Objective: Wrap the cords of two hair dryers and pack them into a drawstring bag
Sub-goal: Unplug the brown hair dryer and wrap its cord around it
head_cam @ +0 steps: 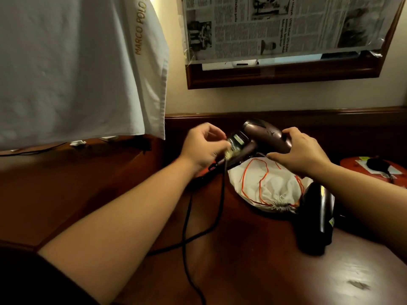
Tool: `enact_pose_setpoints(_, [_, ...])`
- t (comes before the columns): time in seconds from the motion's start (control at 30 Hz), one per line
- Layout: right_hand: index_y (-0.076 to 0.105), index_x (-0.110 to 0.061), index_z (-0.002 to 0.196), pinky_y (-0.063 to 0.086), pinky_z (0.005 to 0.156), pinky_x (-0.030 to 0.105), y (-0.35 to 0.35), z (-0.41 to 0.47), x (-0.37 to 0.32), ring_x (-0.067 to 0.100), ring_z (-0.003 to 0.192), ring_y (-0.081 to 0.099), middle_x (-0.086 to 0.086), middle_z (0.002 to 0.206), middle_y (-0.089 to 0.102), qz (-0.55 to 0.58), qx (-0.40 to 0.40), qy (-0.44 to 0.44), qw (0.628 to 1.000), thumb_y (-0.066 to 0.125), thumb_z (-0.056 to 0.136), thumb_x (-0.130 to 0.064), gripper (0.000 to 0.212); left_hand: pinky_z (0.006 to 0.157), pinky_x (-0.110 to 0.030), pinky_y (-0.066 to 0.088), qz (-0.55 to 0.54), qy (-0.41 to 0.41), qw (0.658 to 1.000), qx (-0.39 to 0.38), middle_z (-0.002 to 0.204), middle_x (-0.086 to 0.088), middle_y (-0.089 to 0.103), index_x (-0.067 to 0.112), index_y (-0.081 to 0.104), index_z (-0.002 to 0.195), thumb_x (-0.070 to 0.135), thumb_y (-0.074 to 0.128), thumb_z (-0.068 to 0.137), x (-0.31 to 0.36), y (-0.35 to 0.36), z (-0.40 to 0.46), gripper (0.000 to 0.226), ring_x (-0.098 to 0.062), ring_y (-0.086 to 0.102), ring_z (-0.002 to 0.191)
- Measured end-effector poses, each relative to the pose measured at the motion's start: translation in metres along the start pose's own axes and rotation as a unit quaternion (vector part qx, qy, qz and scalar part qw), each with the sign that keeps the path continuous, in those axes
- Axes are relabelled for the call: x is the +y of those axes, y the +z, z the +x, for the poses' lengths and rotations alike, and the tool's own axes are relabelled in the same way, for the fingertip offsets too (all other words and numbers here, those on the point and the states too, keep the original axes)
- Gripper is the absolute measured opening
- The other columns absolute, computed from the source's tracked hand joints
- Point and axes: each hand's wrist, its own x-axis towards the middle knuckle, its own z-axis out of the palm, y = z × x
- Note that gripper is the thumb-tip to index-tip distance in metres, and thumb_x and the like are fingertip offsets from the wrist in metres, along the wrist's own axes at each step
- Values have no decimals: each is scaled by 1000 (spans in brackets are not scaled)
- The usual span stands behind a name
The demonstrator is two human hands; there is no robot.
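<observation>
A dark polished wooden table [253,271] carries a white cloth drawstring bag with orange cord [267,183]; just beside it lies a glossy black hair dryer [319,219]; a black power cord [187,219] trails across the wood

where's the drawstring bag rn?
Head view, right of centre: the bag lies flat on the table, its mouth cinched, just below the brown dryer held in both hands and left of the black dryer.
</observation>
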Motion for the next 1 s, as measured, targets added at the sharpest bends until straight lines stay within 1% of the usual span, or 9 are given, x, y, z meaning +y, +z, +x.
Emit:
enact_pose_setpoints(0.07, [41, -19, 144, 57, 75, 39, -5, 1, 5, 28, 103, 61, 12, 125, 60, 1, -2, 9, 1000, 84, 76, -46, 84, 83, -57, 61, -18, -22, 998, 50, 97, -27, 73, 17, 70, 80, 10, 86, 60, 1, -26, 12, 26, -35, 73, 88])
enact_pose_setpoints(0.2, [42, -21, 144, 47, 54, 28, -17, 3, 16, 24, 92, 57, 13, 126, 60, -4, -2, 15, 1000, 86, 75, -45, 85, 85, -55, 63, -19, -87, 988, 125, 95, -15, 70, 18, 72, 83, 18, 89, 56, -20, -72, 26, 31, -39, 74, 98])
enact_pose_setpoints(0.33, [43, -19, 143, 51, 79, 37, -23, 5, 21, 29, 105, 60, 14, 129, 60, -5, 12, 8, 1000, 87, 74, -44, 85, 83, -52, 64, -28, -139, 977, 158, 97, -17, 71, 21, 73, 78, 24, 90, 46, -52, -89, 25, 36, -37, 75, 95])
enact_pose_setpoints(0.43, [42, -19, 144, 50, 80, 38, -26, 5, 21, 26, 101, 57, 14, 128, 60, 3, 13, 3, 1000, 86, 75, -43, 85, 82, -49, 64, -7, -143, 976, 163, 97, -16, 73, 22, 73, 79, 22, 90, 52, -60, -88, 22, 32, -33, 74, 94])
enact_pose_setpoints(0.57, [42, -19, 145, 47, 71, 33, -30, 2, 17, 24, 96, 56, 16, 127, 60, 19, 18, -11, 1000, 85, 77, -42, 84, 66, -29, 56, 162, -90, 973, 135, 86, -2, 70, 19, 68, 84, 15, 87, 74, -69, -79, 15, 21, -16, 67, 79])
enact_pose_setpoints(0.7, [37, -22, 148, 43, 51, 23, -35, -1, 12, 18, 76, 59, 10, 116, 58, 52, 10, -9, 999, 83, 80, -41, 84, 59, -24, 41, 275, -74, 955, 78, 83, -2, 71, 23, 65, 74, 14, 84, 75, -96, -66, 1, 21, -18, 64, 78])
enact_pose_setpoints(0.83, [46, -23, 141, 53, 76, 37, -35, 2, 7, 24, 94, 63, 7, 117, 61, 68, -16, 1, 998, 82, 78, -48, 77, 57, -19, 42, 304, -103, 946, 39, 89, -1, 69, 20, 67, 78, 17, 81, 77, -122, -54, -13, 14, -15, 63, 80])
enact_pose_setpoints(0.9, [51, -20, 138, 55, 86, 42, -34, 4, 5, 23, 102, 62, 3, 115, 62, 81, -47, 5, 996, 80, 79, -50, 73, 72, -27, 55, 303, -115, 946, 0, 94, -1, 71, 18, 72, 89, 21, 80, 79, -131, -49, -14, 13, -17, 66, 87])
enact_pose_setpoints(1.0, [54, -17, 129, 54, 82, 35, -30, 0, -5, 14, 93, 64, -5, 102, 64, 144, -104, 8, 984, 76, 86, -42, 55, 76, -28, 56, 323, -160, 930, -76, 94, 0, 72, 22, 68, 87, 17, 77, 83, -135, -42, -14, 11, -17, 69, 91])
